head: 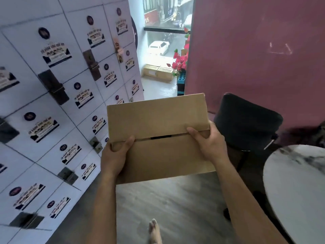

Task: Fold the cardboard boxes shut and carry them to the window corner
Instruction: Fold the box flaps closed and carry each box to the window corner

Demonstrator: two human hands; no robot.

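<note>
Two cardboard boxes: one box [158,138] in the firm grip of left hand [114,155] and right hand [205,143], another box [158,72] beside the window [165,23]

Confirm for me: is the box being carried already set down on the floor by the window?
No: both the left hand and the right hand hold the cardboard box in the air, above the floor.

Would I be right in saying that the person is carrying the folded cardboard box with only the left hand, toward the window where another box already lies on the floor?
Not quite: both hands hold it. In the head view the left hand grips the cardboard box at its left edge and the right hand grips its right edge. The rest stands: another box lies on the floor by the window.
</note>
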